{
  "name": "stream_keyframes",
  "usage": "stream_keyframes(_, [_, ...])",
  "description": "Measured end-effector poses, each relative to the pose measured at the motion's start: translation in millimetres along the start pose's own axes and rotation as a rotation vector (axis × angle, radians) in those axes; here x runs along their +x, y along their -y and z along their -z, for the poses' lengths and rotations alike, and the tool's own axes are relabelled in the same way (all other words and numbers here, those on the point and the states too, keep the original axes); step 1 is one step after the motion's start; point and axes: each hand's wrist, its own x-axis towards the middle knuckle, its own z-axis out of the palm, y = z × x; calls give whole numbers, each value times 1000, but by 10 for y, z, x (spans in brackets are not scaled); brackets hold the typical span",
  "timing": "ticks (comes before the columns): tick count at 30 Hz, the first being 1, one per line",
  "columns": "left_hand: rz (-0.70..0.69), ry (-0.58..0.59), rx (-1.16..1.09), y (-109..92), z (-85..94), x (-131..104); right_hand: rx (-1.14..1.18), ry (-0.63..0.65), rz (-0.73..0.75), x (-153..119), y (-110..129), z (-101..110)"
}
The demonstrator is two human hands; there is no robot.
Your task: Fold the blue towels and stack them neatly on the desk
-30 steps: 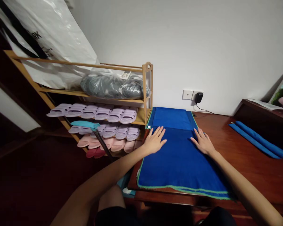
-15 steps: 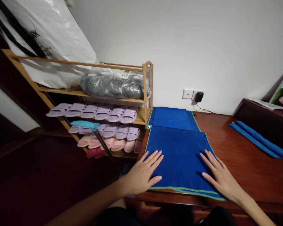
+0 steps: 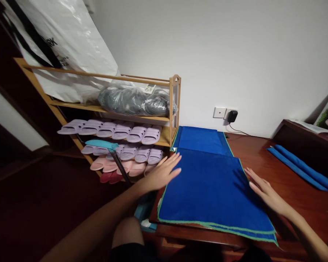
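Observation:
A blue cloth (image 3: 205, 189) with green stitched edges lies folded and flat on the wooden table, its near corners at the front edge. Behind it, against the wall, lies another blue folded section (image 3: 199, 138); whether the two are one piece I cannot tell. My left hand (image 3: 162, 173) is raised by the cloth's left edge, fingers stretched out, holding nothing. Over the right edge hovers my right hand (image 3: 265, 191), fingers extended and empty, its shadow falling on the cloth.
A wooden shoe rack (image 3: 175, 109) with several purple and pink slippers (image 3: 121, 131) stands at the left, a white bag (image 3: 79, 51) on top. Two rolled blue cloths (image 3: 303, 167) lie on the table (image 3: 287, 193) at right. A black plug (image 3: 232, 116) sits in the wall socket.
Both hands have lifted off the cloth and moved outward, away from its middle. The near part of the cloth now shows wider and flatter. The view has shifted slightly.

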Motion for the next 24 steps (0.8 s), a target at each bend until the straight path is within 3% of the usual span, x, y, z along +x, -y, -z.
stream_keyframes(3, [41,-98,8,239,-88,616,-24,-75,30,703,-18,-70])
stream_keyframes(5, [17,-97,31,345,-200,946,-47,-80,49,1091,31,-193])
stream_keyframes(9, [-10,-14,54,450,-458,1249,-109,-30,80,1466,126,-447])
stream_keyframes(13, [9,62,59,515,-601,1225,-166,34,79,1456,102,-521])
stream_keyframes(17, [5,79,63,500,-610,1080,-203,55,70,1288,102,-477])
stream_keyframes(24, [-13,64,78,212,-598,559,-225,73,81,759,274,-423])
